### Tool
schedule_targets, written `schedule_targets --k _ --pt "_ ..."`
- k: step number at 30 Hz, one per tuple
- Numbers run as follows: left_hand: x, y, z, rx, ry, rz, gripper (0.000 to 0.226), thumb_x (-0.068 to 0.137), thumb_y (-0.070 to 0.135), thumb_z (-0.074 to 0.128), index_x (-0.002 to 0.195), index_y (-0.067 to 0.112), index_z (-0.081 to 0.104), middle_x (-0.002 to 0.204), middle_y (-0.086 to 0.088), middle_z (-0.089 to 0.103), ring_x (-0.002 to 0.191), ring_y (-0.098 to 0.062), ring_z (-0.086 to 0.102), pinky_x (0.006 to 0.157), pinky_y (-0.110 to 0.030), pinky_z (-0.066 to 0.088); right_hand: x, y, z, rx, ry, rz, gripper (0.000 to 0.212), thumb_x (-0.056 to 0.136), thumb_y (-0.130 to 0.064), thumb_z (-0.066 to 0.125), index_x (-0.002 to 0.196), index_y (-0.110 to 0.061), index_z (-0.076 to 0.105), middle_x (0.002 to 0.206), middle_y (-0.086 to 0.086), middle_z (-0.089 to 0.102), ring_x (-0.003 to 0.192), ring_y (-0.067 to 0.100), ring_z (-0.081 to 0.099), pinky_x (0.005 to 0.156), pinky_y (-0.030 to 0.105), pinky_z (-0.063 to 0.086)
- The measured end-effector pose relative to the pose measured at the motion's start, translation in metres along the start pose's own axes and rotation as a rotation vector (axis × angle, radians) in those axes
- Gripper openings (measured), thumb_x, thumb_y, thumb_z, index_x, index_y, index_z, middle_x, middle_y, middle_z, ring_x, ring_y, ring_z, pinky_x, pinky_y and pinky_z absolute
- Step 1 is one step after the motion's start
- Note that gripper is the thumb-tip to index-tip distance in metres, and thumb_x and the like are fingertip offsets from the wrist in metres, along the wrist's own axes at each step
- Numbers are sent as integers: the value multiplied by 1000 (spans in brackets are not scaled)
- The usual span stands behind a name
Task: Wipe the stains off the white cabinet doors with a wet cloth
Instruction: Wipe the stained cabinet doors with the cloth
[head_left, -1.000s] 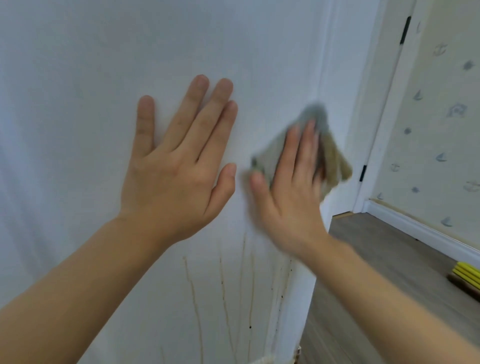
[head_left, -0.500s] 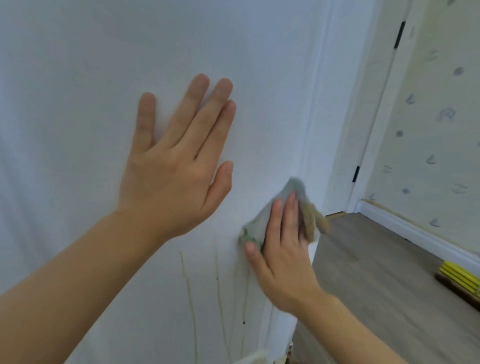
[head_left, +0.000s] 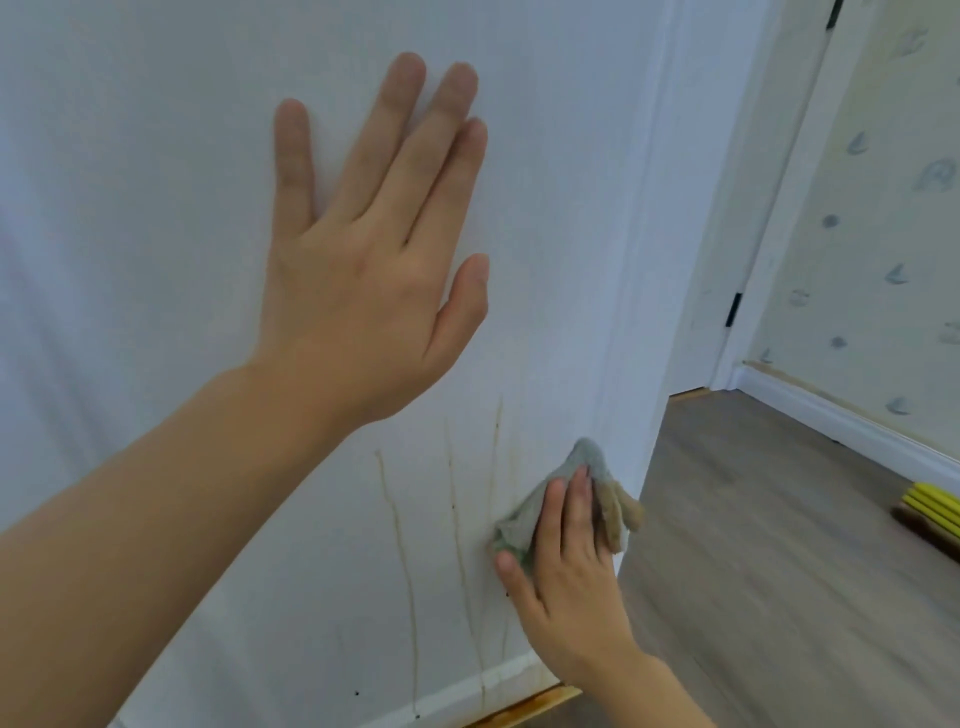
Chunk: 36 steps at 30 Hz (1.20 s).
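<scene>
Right hand (head_left: 569, 571) presses the wet cloth (head_left: 566, 499) flat-fingered against the cabinet door (head_left: 156, 156) at lower centre — the vertical brown stains (head_left: 400, 545) run just left of it, nearer than the left hand (head_left: 374, 249), splayed above.

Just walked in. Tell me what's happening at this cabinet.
A person is cleaning the white cabinet door. The left hand lies flat against the door, fingers straight. The right hand presses a grey-green cloth to the door near its lower right edge. Thin brown drip stains run down the panel left of the cloth, not yet wiped.
</scene>
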<state>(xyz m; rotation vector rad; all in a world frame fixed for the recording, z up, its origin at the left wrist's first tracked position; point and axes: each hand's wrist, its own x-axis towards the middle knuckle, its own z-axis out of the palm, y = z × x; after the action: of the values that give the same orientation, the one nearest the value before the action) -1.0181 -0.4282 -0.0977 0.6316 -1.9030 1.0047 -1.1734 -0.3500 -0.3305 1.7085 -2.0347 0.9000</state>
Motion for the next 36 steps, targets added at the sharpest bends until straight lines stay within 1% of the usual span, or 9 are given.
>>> schedule_targets --k 4,7,15,19,23,25,28,31,36 --pt "-8 12 2 -52 -43 46 56 96 32 27 141 -1 34 152 -14 26 142 -31 20 105 -66 6 55 -30 -42 257 142 -28 69 92 -66 0 141 -29 -33 146 -11 -42 140 10 -28 111 26 -23" --pt "-17 20 7 -56 -80 147 55 97 32 28 140 -1 37 151 -14 29 141 -30 24 105 -65 7 85 -42 -52 267 318 -7 71 96 -60 5 147 -17 -18 152 -3 -26 143 14 -21 113 31 -19" --pt "-22 34 13 -50 -86 80 56 96 33 30 139 -1 39 151 -15 29 141 -30 24 102 -69 9 -30 15 35 33 -20 30 77 99 -58 15 148 -8 -17 156 2 -26 145 15 -14 115 29 -8" --pt "-49 62 16 -95 -100 182 56 94 32 32 138 -1 41 149 -16 33 139 -29 27 105 -66 8 0 -5 16 197 73 9 71 97 -60 9 144 -22 -30 150 -9 -37 142 12 -24 113 30 -18" --pt "-98 87 18 -120 -218 297 54 94 27 30 140 -1 36 150 -15 30 140 -28 21 110 -58 -2 45 -14 -5 65 251 18 78 98 -46 30 149 -4 -12 152 4 -31 144 24 -21 114 40 -17" --pt "-116 94 18 -107 -286 332 56 94 29 29 141 -1 34 151 -14 27 141 -27 18 111 -57 -5 33 0 8 -58 204 -6 78 97 -47 31 149 -2 -5 154 9 -28 144 27 -20 115 42 -16" --pt "-125 102 25 -91 -342 340 59 94 31 26 143 0 23 154 -12 18 143 -28 14 111 -55 -8 -11 21 40 -58 78 -55 68 101 -48 11 149 -6 -12 156 11 -21 145 27 -14 117 42 -10" --pt "-124 105 34 -52 -383 294 60 95 33 22 143 -2 25 154 -16 18 142 -28 14 111 -56 -11 -42 35 57 -94 7 -51 68 101 -52 7 149 -9 -13 157 8 -22 145 22 -13 116 39 -4" --pt "-126 106 41 -25 -373 298 59 94 31 25 142 -3 26 151 -17 27 140 -28 19 111 -56 -5 -3 13 31 78 173 -38 63 101 -49 7 147 -16 -22 154 -1 -29 144 19 -18 116 38 -14"
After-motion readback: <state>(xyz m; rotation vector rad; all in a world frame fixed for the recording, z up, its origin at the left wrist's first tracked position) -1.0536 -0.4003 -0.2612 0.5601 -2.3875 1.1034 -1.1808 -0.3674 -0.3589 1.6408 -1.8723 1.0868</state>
